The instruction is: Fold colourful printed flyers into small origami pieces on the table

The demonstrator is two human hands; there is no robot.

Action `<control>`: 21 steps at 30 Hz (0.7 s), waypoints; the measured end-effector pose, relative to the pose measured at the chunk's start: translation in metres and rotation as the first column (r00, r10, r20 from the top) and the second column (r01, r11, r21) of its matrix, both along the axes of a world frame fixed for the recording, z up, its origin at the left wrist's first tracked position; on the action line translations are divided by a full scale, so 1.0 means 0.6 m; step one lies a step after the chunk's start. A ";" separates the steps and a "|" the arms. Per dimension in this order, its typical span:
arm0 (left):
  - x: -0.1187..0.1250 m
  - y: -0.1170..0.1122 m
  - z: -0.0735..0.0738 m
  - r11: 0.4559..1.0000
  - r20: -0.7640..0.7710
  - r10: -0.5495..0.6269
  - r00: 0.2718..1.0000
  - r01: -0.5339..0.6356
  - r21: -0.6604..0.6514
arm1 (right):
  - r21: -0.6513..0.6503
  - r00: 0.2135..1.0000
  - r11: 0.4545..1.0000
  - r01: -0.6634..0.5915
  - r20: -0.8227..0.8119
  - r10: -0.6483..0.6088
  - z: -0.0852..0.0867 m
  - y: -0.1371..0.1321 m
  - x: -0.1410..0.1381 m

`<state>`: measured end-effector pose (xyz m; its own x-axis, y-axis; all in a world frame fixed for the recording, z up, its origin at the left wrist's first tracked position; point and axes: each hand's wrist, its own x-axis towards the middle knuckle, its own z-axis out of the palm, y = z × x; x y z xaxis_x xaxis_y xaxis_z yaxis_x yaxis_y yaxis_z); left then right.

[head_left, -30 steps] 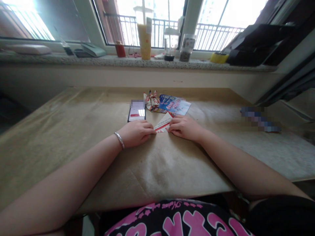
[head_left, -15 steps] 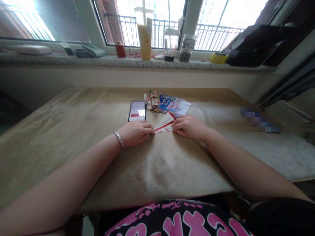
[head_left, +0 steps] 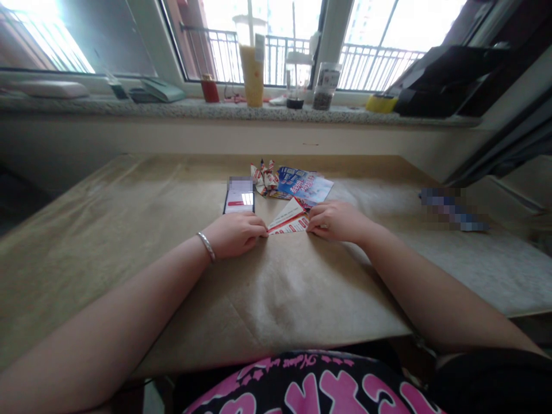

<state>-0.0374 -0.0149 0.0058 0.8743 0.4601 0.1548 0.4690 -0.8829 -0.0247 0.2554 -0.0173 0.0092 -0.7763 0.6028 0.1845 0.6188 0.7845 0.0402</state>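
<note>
A folded paper (head_left: 288, 221), white with red print and a pointed shape, lies on the table between my hands. My left hand (head_left: 241, 233) pinches its left corner, fingers pressed together. At the paper's right edge, my right hand (head_left: 335, 221) is closed on it with bent fingers. Just beyond my left hand lies a phone (head_left: 240, 198) with a lit screen. Behind the paper are a stack of blue printed leaflets (head_left: 306, 185) and some folded paper pieces (head_left: 264, 178) in white, red and blue.
The table has a tan cover (head_left: 181, 190). A blurred dark strip-like object (head_left: 452, 210) lies at the far right. On the windowsill stand a tall cup of yellow drink (head_left: 252, 75), a clear cup (head_left: 298, 80), a small jar (head_left: 326, 86), a red bottle (head_left: 210, 89) and a black bag (head_left: 444, 80).
My right hand has slid slightly right along the paper's lower edge, exposing more of the red print. My left hand keeps its hold on the left corner.
</note>
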 end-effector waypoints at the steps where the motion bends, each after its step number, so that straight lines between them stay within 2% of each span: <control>1: -0.001 0.001 -0.001 1.000 0.004 -0.003 1.000 0.003 0.004 | -0.005 1.000 1.000 0.004 0.005 -0.004 0.002 0.000 0.001; 13: -0.004 0.006 -0.001 1.000 -0.017 -0.013 1.000 0.012 -0.020 | -0.069 0.992 0.990 0.119 0.053 -0.116 0.015 -0.006 0.019; 21: -0.007 0.005 0.004 0.999 -0.007 -0.030 1.000 0.030 -0.027 | -0.091 0.987 0.985 0.147 0.083 -0.140 0.021 -0.006 0.026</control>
<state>-0.0418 -0.0120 0.0081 0.8889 0.4373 0.1362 0.4419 -0.8970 -0.0041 0.2712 -0.0211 0.0216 -0.6900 0.7210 0.0637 0.7232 0.6904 0.0197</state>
